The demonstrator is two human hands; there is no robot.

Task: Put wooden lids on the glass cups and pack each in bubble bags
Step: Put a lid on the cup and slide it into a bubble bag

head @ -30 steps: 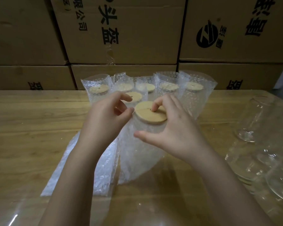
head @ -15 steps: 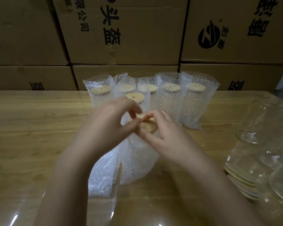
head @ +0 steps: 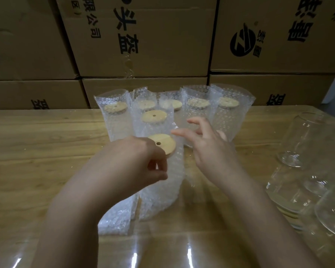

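A glass cup with a round wooden lid (head: 165, 145) stands at the table's centre inside a bubble bag (head: 162, 190). My left hand (head: 135, 165) is curled against the bag's left side just below the lid, thumb and fingers pinching the bag's edge. My right hand (head: 207, 149) hovers to the right of the cup with its fingers spread and holds nothing. Behind them stand several packed cups (head: 197, 113), each lidded and in its own bubble bag.
Flat spare bubble bags (head: 114, 219) lie under my left forearm. Bare glass cups (head: 302, 140) lie and stand at the right edge, with wooden lids (head: 286, 212) beneath them. Cardboard boxes (head: 143, 45) wall off the back of the wooden table (head: 37, 151).
My right hand has let go of the lid and bag mouth and moved right, fingers spread. The lid now shows fully. My left hand has stayed at the bag's left edge.
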